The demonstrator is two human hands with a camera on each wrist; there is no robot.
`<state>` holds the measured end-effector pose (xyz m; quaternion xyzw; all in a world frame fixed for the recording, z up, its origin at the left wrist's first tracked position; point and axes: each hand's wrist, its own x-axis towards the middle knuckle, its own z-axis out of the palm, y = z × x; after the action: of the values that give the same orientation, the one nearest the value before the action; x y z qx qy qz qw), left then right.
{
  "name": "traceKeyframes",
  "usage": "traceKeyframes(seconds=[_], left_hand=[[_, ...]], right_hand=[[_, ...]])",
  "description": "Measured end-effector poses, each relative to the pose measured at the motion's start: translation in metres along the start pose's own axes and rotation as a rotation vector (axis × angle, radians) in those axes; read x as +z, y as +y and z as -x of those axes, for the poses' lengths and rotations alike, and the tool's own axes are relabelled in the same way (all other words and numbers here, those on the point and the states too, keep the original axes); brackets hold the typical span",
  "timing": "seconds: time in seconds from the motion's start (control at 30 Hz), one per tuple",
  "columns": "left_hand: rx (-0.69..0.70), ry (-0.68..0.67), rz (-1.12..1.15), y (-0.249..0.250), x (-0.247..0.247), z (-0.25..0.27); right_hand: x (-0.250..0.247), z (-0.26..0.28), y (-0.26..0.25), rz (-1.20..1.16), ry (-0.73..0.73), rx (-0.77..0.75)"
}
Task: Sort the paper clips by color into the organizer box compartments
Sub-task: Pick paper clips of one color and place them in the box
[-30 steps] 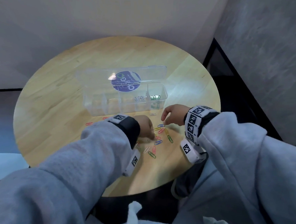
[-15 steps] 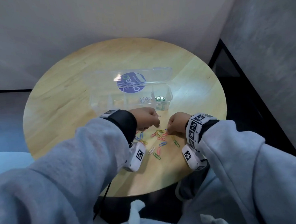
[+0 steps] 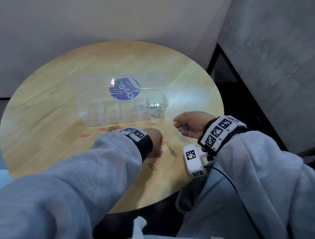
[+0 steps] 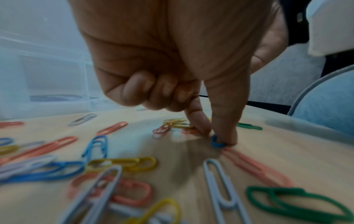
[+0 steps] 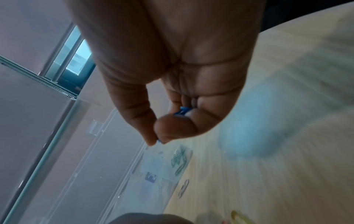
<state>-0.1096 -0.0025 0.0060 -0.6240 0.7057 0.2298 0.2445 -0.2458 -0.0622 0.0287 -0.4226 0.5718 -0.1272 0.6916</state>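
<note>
A clear organizer box [image 3: 90, 112] with its lid open stands mid-table; grey clips [image 3: 139, 107] and green clips [image 3: 155, 106] lie in its two rightmost compartments. My right hand [image 3: 185, 126] is lifted off the table right of the box's near corner and holds blue paper clips [image 3: 184, 127] [image 5: 182, 110] in curled fingers. My left hand [image 3: 155, 140] is down on the scattered clips; its thumb and forefinger pinch a blue clip [image 4: 217, 141] against the wood, the other fingers curled. Loose clips of several colours [image 4: 118, 163] lie around it.
The round wooden table [image 3: 42, 117] ends close to my body; its right edge drops beside a dark frame [image 3: 233, 81]. Red and yellow clips [image 3: 110, 129] lie along the box's front wall, one red clip [image 3: 84, 135] further left. A cable [image 3: 228, 177] hangs from the right wrist camera.
My right hand has risen from the pile and moved right with blue clips in it. My left hand has come back from the box's front down onto the loose clips.
</note>
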Motion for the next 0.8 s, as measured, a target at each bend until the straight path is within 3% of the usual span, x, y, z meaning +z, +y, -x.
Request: traceKeyframes(seconds=[0.2, 0.37, 0.43, 0.57, 0.63, 0.8], left_hand=[[-0.006, -0.044, -0.007, 0.005, -0.001, 0.001], [-0.015, -0.034, 0.204, -0.004, -0.002, 0.008], [-0.013, 0.025, 0.394, -0.018, -0.007, 0.014], [-0.01, 0.118, 1.076, -0.058, -0.022, 0.028], [-0.012, 0.212, 1.314, -0.078, -0.03, 0.035], [-0.102, 0.423, 1.577, -0.118, -0.046, 0.037]], right_hand=[[0.009, 0.001, 0.004, -0.113, -0.028, 0.006], [0.013, 0.003, 0.001, -0.223, 0.005, 0.012], [0.016, 0.004, -0.005, -0.276, 0.014, -0.003], [0.034, 0.004, -0.021, -0.317, -0.027, -0.07], [0.047, 0.001, -0.03, -0.325, -0.066, -0.087], [0.079, -0.008, -0.048, -0.324, -0.102, -0.065]])
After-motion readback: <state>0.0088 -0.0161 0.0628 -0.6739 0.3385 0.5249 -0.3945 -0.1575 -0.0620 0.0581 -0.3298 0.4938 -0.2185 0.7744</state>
